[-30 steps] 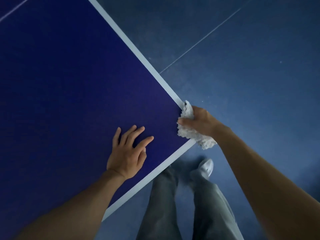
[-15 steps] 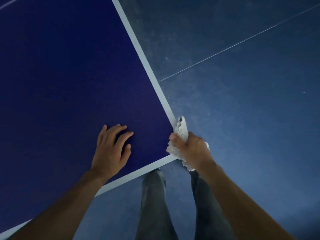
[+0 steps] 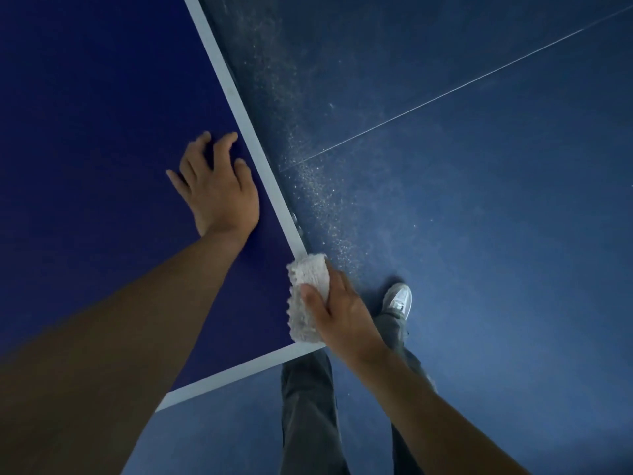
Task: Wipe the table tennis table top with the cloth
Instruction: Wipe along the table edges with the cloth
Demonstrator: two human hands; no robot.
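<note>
— Why does the left hand (image 3: 219, 193) lie spread and empty on the blue tabletop (image 3: 85, 132)?
— Likely as a brace. It presses flat just inside the white side line (image 3: 239, 108), grasping nothing, while the person leans over.
— And the white cloth (image 3: 310, 274)?
— Right of that hand, bunched over the tabletop's edge by the near corner. The right hand (image 3: 346, 320) clamps it, thumb on top and fingers on its far side, probably to sweep dust off toward the speckled floor (image 3: 479, 234).
</note>
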